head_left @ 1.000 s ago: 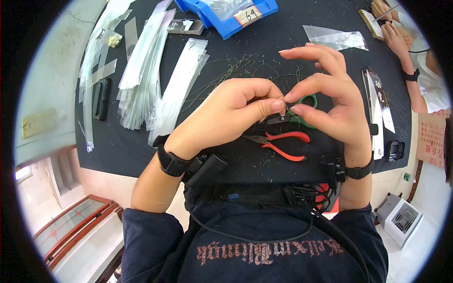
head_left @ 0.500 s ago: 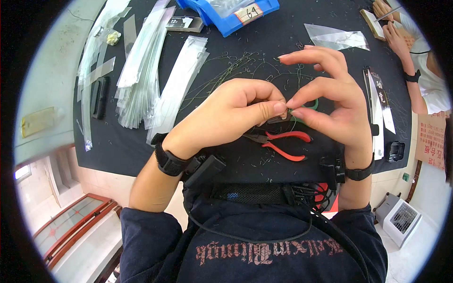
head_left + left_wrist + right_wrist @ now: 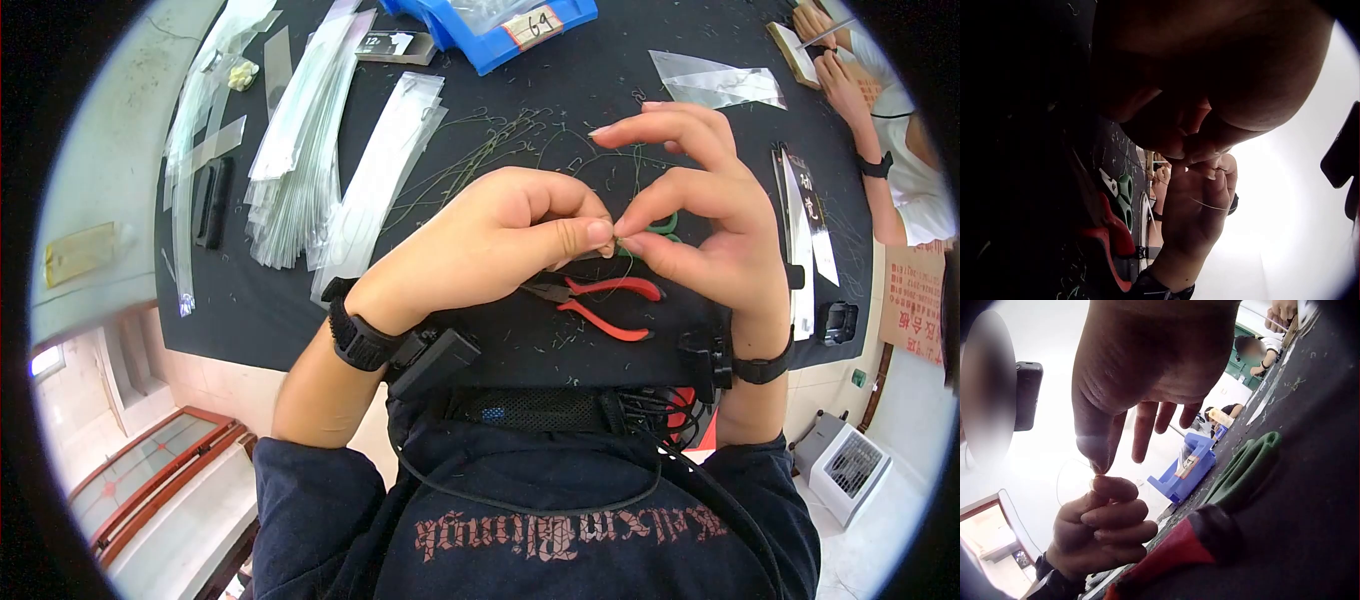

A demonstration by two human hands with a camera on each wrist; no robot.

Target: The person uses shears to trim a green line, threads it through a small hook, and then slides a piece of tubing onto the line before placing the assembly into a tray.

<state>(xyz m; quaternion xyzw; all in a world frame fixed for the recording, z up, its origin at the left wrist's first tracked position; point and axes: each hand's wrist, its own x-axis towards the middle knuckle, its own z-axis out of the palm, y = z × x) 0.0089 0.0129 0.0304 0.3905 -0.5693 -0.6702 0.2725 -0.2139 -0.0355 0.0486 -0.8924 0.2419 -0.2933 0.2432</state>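
Note:
In the head view my left hand [image 3: 500, 235] and right hand [image 3: 715, 225] meet fingertip to fingertip above the table. My left thumb and curled index finger pinch something tiny, almost wholly hidden by the fingertips. Right thumb and index finger pinch a thin fishing line [image 3: 1210, 205] at the same spot, the other right fingers spread away. Below the hands lie red-handled pliers [image 3: 622, 288]. Green-handled scissors [image 3: 664, 226] are partly covered by the right hand. Beyond the left hand spreads a bunch of lines with small hooks [image 3: 500, 145].
Long clear plastic sleeves [image 3: 300, 170] lie in stacks at left, beside a black case [image 3: 212, 203]. A blue bin [image 3: 480, 45] stands at the back. Flat clear bags [image 3: 715, 80] and printed packets [image 3: 808, 215] are at right. Another person's hands [image 3: 835, 70] work at the far right.
Both hands' fingertips have shifted slightly right and come closer together, still pinching. The scissors' handles are now more hidden behind the right hand. The pliers stay on the table.

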